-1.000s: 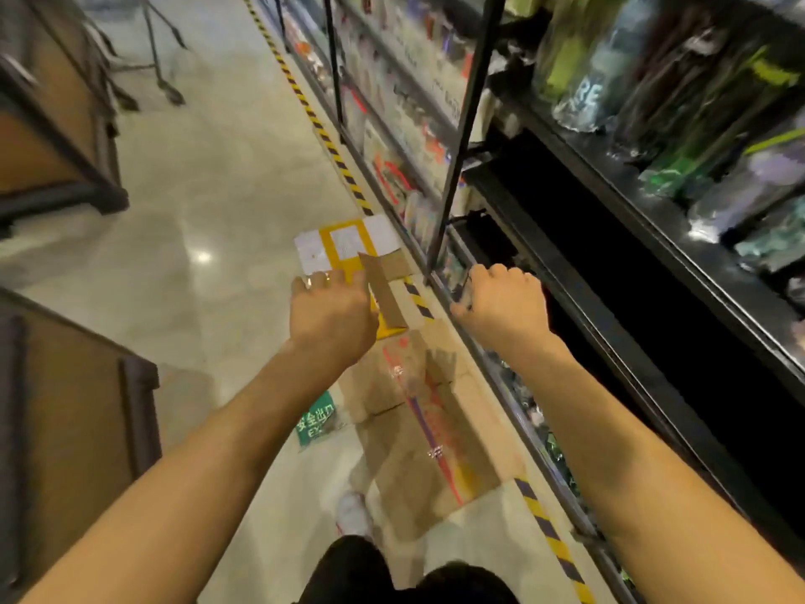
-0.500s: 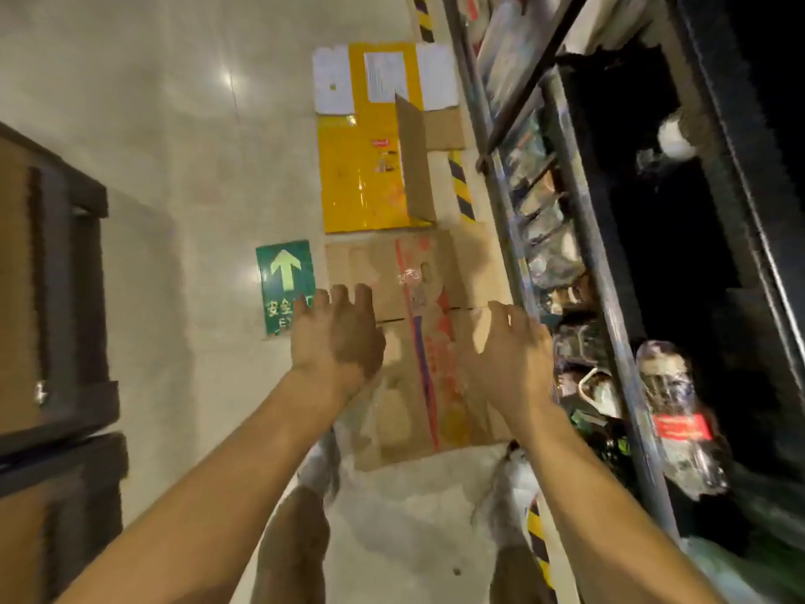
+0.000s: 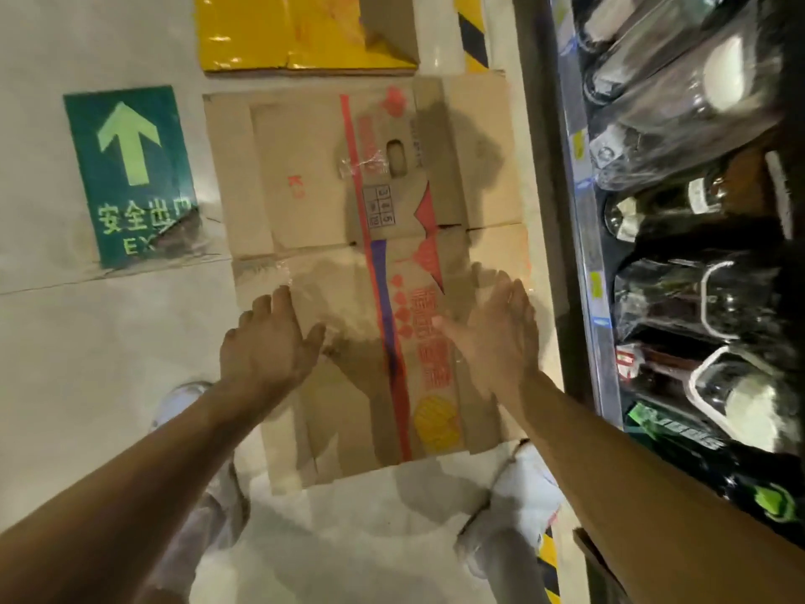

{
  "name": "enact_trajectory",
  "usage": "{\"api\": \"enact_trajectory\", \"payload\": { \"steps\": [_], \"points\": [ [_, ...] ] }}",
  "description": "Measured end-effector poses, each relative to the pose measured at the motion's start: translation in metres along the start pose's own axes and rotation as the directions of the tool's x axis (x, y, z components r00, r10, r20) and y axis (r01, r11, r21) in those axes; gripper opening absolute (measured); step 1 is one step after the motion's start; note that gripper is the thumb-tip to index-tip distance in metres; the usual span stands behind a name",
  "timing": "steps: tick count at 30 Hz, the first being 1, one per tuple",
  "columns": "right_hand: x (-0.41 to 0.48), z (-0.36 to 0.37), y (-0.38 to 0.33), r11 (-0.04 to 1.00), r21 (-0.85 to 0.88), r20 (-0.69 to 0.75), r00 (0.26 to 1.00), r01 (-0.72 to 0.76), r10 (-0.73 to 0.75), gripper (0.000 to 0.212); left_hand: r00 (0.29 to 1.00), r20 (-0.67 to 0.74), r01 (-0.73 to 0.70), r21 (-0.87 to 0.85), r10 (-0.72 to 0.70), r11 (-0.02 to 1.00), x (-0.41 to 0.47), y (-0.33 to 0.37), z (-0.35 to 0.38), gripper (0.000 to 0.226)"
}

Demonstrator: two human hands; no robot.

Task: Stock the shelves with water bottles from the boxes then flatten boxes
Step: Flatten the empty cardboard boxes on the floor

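Note:
A flattened brown cardboard box (image 3: 305,202) with red and blue print lies on the pale floor in front of me. My left hand (image 3: 268,342) hovers over its near left part, fingers spread, holding nothing. My right hand (image 3: 496,337) is over its near right part, palm turned inward, fingers apart and empty. Whether either hand touches the cardboard I cannot tell. A second flattened box (image 3: 279,32), yellow, lies just beyond the brown one. Bottles (image 3: 679,93) lie packed on the low shelf at the right.
The shelf's metal edge (image 3: 588,255) runs along the right of the cardboard. A green exit sticker with an arrow (image 3: 126,167) is on the floor at the left. My white shoes (image 3: 522,486) stand at the box's near edge. Yellow-black tape (image 3: 470,32) marks the floor by the shelf.
My view has tilted down and drawn nearer to the floor. Both hands have opened and come lower over the brown cardboard, which now lies flat.

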State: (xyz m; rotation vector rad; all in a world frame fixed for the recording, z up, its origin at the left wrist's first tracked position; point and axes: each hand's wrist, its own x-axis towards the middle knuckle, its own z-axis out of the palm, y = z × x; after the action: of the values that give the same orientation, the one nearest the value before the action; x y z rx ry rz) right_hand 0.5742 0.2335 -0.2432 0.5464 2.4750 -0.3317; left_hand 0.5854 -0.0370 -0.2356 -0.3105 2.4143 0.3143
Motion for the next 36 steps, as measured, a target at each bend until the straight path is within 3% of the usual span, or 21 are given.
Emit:
{"api": "enact_trajectory", "payload": {
  "steps": [5,10,12,14,16,21,24,26,29,32,34,36],
  "points": [
    [0.062,0.048,0.045,0.996,0.03,-0.008,0.997,-0.079,0.08,0.144,0.955,-0.077,0.255,-0.291,-0.288,0.922,0.078,-0.039,0.055,0.085],
    [0.127,0.065,0.054,0.992,-0.042,-0.254,0.961,-0.121,0.107,0.139,0.883,-0.044,0.412,-0.403,-0.467,0.817,0.129,-0.06,0.081,0.098],
    [0.147,0.062,0.053,0.988,0.087,-0.346,0.927,-0.126,0.149,0.138,0.882,-0.026,0.414,-0.433,-0.47,0.801,0.14,-0.059,0.082,0.095],
    [0.168,0.053,0.048,0.948,0.269,-0.126,0.97,-0.168,0.208,0.142,0.869,-0.009,0.43,-0.48,-0.495,0.764,0.147,-0.057,0.082,0.089],
    [0.185,0.047,0.051,0.904,0.373,-0.001,0.974,-0.208,0.225,0.149,0.862,-0.008,0.433,-0.508,-0.506,0.745,0.151,-0.058,0.085,0.085],
    [0.198,0.048,0.062,0.914,0.319,0.033,0.967,-0.25,0.253,0.135,0.889,-0.009,0.378,-0.546,-0.457,0.747,0.159,-0.075,0.099,0.098],
    [0.201,0.037,0.073,0.896,0.335,0.066,0.956,-0.291,0.286,0.142,0.875,-0.015,0.384,-0.59,-0.484,0.711,0.169,-0.088,0.102,0.111],
    [0.196,0.038,0.076,0.869,0.393,0.104,0.954,-0.3,0.282,0.148,0.877,0.004,0.359,-0.67,-0.48,0.65,0.166,-0.093,0.099,0.1],
    [0.182,0.041,0.075,0.833,0.494,0.078,0.967,-0.249,0.242,0.12,0.885,0.035,0.338,-0.734,-0.464,0.589,0.152,-0.093,0.085,0.077],
    [0.171,0.035,0.069,0.861,0.471,-0.008,0.975,-0.194,0.224,0.105,0.883,0.1,0.347,-0.797,-0.458,0.494,0.134,-0.084,0.067,0.047],
    [0.163,0.03,0.064,0.878,0.459,-0.06,0.981,-0.136,0.183,0.093,0.915,0.081,0.294,-0.805,-0.395,0.516,0.123,-0.076,0.062,0.029],
    [0.154,0.026,0.059,0.88,0.467,-0.068,0.989,-0.083,0.13,0.079,0.952,0.03,0.211,-0.784,-0.303,0.584,0.112,-0.065,0.056,0.026]
  ]
}}
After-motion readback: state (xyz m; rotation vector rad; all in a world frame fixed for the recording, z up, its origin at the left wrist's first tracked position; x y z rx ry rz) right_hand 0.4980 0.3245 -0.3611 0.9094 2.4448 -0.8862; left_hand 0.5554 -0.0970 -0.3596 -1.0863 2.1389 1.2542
